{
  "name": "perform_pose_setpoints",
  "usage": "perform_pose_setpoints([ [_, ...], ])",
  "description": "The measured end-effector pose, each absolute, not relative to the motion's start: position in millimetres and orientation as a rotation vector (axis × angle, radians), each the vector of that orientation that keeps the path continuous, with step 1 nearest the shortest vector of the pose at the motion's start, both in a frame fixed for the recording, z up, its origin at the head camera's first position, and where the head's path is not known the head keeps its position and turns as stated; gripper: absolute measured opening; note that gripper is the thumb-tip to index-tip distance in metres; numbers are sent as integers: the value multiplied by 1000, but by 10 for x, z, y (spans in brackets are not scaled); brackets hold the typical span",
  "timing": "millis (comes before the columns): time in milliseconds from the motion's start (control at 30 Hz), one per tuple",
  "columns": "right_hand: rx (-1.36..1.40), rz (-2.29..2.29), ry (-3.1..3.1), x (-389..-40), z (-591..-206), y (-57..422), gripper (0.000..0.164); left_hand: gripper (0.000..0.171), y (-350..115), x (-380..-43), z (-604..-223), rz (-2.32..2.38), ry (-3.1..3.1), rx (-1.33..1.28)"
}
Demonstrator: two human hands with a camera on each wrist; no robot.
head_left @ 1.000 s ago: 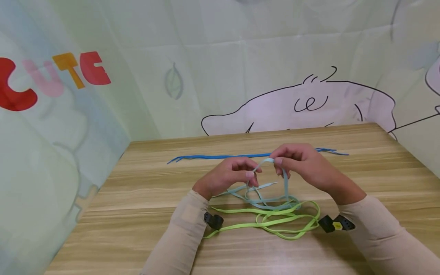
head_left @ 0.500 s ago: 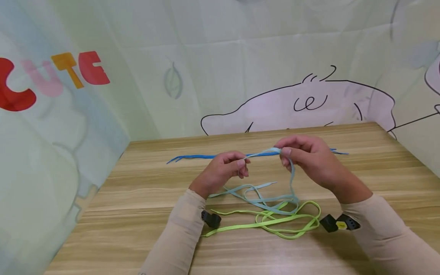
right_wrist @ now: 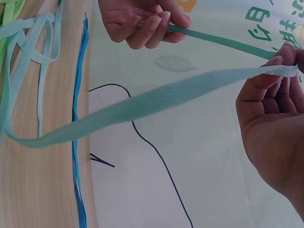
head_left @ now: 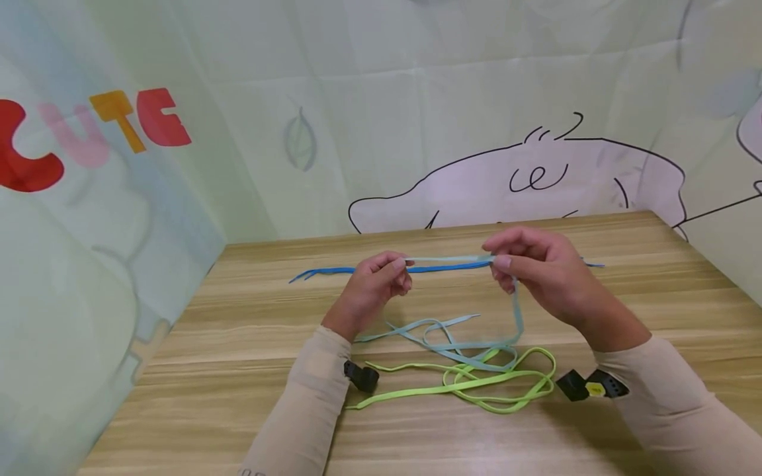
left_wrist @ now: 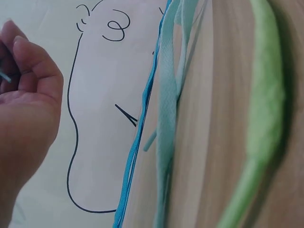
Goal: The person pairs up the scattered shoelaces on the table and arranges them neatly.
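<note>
A pale blue-green shoelace is stretched level between the two hands, above the table. My left hand pinches it between thumb and fingers; in the right wrist view the left hand grips one end of the taut stretch. The right hand pinches the same lace at the other end. From the right fingers a length of lace hangs down to a loose heap of loops on the table. Just in front of that heap, partly under it, lies a lime-green shoelace in loose loops.
Across the back of the wooden table lies a blue lace, straight, with loose tips at its ends; the right hand hides part of it. A printed cloth hangs behind the table and along its left side.
The hands have moved apart and upward, left hand leftward and right hand rightward. The slack arc of pale lace between them has been pulled straight.
</note>
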State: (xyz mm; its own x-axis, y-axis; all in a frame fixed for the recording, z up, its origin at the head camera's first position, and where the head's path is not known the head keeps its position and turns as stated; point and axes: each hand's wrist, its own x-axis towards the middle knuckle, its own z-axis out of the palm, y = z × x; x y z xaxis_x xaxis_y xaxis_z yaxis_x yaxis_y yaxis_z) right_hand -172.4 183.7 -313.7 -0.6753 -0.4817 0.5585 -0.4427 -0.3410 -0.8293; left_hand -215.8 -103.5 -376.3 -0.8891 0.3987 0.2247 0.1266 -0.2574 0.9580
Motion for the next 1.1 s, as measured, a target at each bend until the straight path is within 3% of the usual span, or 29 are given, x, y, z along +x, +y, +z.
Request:
perform_pose_setpoints([
  [1100, -1370, -2458, 1655, -1590, -2906, 1922, 28, 18, -1375, -2331, -3853, 2741, 1616, 196],
])
